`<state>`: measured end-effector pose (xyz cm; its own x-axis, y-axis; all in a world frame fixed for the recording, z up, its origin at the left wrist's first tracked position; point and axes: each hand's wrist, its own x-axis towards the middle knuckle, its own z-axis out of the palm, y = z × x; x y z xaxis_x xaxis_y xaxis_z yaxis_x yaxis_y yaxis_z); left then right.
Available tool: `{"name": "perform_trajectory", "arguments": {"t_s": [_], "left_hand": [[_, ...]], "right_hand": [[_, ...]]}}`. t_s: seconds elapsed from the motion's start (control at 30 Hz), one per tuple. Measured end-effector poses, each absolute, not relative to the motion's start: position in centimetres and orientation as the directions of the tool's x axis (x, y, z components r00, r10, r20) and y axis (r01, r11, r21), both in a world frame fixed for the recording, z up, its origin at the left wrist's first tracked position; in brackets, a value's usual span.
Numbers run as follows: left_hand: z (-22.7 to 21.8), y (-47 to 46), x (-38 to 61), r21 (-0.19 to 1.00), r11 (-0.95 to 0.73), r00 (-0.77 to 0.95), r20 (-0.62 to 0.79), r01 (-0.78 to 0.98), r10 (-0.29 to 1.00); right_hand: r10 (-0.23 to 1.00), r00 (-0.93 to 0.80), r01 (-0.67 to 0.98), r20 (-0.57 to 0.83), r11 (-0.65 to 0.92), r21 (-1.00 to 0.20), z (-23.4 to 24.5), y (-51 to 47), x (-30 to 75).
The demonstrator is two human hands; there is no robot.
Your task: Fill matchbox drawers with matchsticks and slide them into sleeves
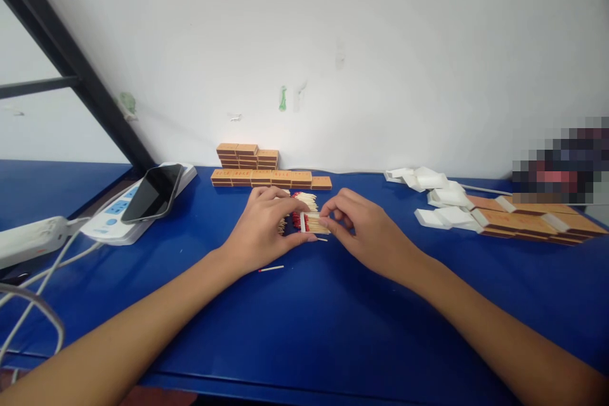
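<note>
My left hand and my right hand meet at the middle of the blue table. Between their fingertips is a small white matchbox tray filled with red-tipped matches; both hands pinch it, the left from the left side, the right from the right end. Just behind it lies a loose heap of matches, partly hidden by my left fingers. One single match lies on the table below my left hand.
Stacked orange matchboxes stand against the white wall. White inner trays and flat orange sleeves lie at the right. A phone rests on a power strip at the left, with cables nearby.
</note>
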<state>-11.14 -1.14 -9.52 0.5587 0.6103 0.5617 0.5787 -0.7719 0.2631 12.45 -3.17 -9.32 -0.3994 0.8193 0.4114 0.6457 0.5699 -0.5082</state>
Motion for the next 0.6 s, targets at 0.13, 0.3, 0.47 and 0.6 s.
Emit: {"name": "perform_trajectory", "arguments": {"t_s": [0.13,0.3,0.47,0.6], "left_hand": [[-9.6,-0.9,-11.3,0.258,-0.776,0.55,0.581,0.576,0.6],[-9.7,-0.3,-11.9,0.263,-0.741,0.49,0.609,0.617,0.624],[-9.6,0.0,-12.2,0.253,-0.722,0.475,0.607,0.644,0.637],[-9.7,0.0,-12.1,0.261,-0.731,0.476,0.614,0.63,0.629]], "right_hand": [[0.803,-0.391,0.652,0.45,0.587,-0.48,-9.1,-3.3,12.4],[0.823,-0.409,0.706,0.395,0.559,-0.434,-8.8,-3.0,13.1],[0.84,-0.496,0.735,0.219,0.541,-0.409,-9.5,-2.9,13.6],[0.856,-0.494,0.751,0.154,0.509,-0.421,-9.9,-3.2,13.1]]}}
